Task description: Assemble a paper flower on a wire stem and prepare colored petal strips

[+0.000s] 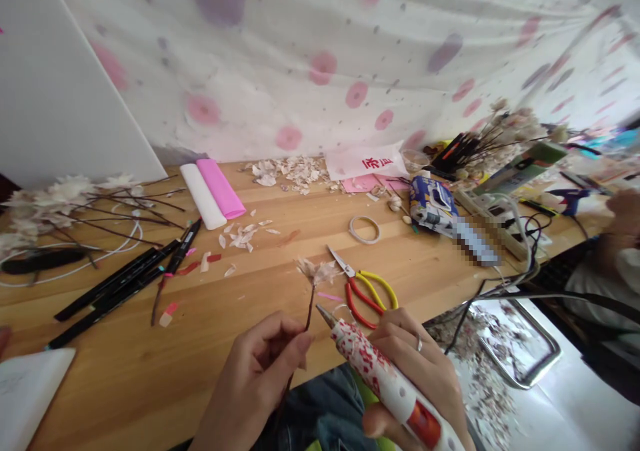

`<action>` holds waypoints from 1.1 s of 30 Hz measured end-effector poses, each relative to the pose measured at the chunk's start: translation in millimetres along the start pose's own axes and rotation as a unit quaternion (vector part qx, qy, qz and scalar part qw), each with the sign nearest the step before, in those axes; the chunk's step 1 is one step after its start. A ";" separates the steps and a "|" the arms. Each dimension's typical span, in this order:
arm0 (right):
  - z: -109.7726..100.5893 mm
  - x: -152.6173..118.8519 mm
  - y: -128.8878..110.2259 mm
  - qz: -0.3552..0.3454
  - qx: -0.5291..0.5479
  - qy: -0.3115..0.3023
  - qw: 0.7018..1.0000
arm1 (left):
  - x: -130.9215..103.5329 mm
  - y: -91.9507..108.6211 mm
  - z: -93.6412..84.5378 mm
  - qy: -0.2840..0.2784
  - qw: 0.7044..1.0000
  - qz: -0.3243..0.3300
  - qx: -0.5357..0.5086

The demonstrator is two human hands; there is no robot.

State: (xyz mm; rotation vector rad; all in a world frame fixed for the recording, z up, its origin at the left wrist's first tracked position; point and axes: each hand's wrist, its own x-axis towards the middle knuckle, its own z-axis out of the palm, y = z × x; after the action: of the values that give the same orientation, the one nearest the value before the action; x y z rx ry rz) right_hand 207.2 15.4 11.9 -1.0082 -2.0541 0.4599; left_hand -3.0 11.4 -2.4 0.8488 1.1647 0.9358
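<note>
My left hand [265, 364] pinches a thin dark flower stem [309, 311] between thumb and fingers. Pale, translucent petals [319, 271] spread from the stem's upper end. In my right hand [417, 351], a straight glue gun [373, 361] with a white, red-speckled body is gripped, its narrow grey nozzle pointing up and left towards the stem, apart from it. Just beyond the nozzle lie scissors [363, 287] with red and yellow handles, partly hidden by my right hand. A ring of tape [365, 229] and loose petals [243, 237] rest further back on the wooden table [210, 344].
Finished-looking flowers [60, 204] and black markers [120, 287] lie left. Pink and white crepe rolls [213, 191], a petal heap [295, 171] and a blue-white packet [433, 201] stand behind. Right are a power strip [495, 224], cables, a petal-strewn metal tray [520, 344] and another person's arm [620, 231].
</note>
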 end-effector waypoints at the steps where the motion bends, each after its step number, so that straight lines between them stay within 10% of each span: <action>1: 0.8 0.9 0.0 0.005 0.000 0.005 1.000 | -0.9 0.8 0.5 -0.008 1.000 -0.016 -0.014; 11: -15.0 -7.0 35.5 0.131 -0.010 0.080 0.988 | 0.7 7.6 -0.8 0.034 0.996 -0.048 -0.063; 16: -31.2 -3.6 101.7 0.491 -0.072 0.191 0.847 | 3.9 8.5 -9.4 0.061 0.996 -0.031 -0.062; 23: -33.1 -2.5 149.5 0.479 -0.091 0.224 0.844 | 6.2 4.8 -21.1 0.090 0.994 -0.023 -0.055; 30: -8.6 -42.2 102.2 0.443 -0.212 0.346 0.799 | 16.7 -4.9 -24.9 0.145 0.987 0.003 -0.071; 33: 19.7 -38.2 76.0 0.285 -0.191 0.264 0.902 | 24.2 -8.6 -29.5 0.126 0.989 0.004 -0.074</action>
State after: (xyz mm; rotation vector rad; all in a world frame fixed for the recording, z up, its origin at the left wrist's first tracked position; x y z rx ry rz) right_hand 244.3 32.7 -65.3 -1.7671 -1.3593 0.0400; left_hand -27.3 32.5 -24.7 0.6290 1.2905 1.1466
